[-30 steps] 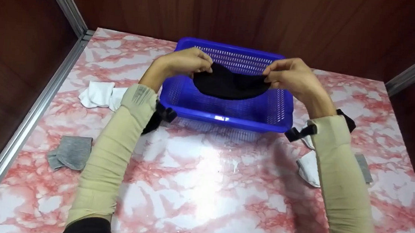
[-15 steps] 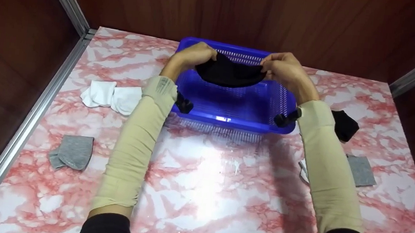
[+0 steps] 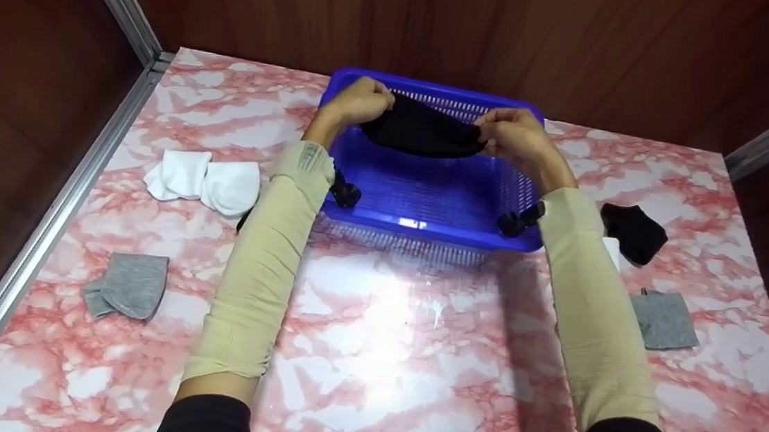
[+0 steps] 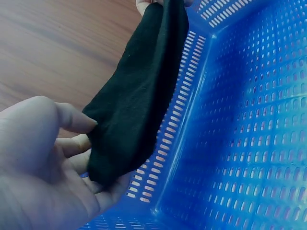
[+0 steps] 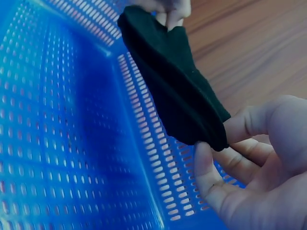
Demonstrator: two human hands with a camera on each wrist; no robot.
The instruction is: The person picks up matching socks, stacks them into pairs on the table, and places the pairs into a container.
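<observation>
A black sock is stretched sideways above the back part of the blue plastic basket. My left hand pinches its left end between thumb and fingers. At the other end, my right hand pinches the cloth. In the left wrist view the sock hangs in a lengthwise fold, its lower edge above the basket's slotted wall. The right wrist view has the same sock with a folded-over edge along its length. Inside the basket I see only its perforated floor.
White socks and a grey sock lie on the left of the marbled table. On the right are a black sock and a grey sock, partly behind my sleeve. Wooden panels surround the table.
Both hands have moved farther away with the black sock, toward the basket's back rim. They are closer together, and the sock hangs less widely stretched.
</observation>
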